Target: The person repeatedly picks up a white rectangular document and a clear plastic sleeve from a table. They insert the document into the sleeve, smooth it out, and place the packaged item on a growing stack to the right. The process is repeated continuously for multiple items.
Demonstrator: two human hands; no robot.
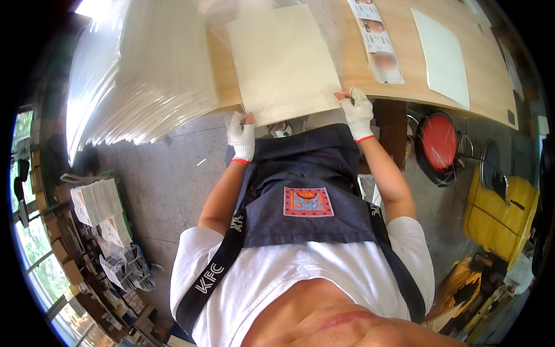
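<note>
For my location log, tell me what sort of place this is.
Probably a packing or paper-finishing workshop, judging by the thick stack of clear plastic on the wooden table and the piled papers at left.

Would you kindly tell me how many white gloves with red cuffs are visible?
2: one glove on the left hand, at the near left corner of the cream sheet; another on the right hand, at its near right corner. More could be hidden from view.

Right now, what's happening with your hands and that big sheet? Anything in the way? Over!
Left hand and right hand holding cream sheet by near corners. Sheet's near edge past table edge. Shiny plastic stack close on left.
</note>
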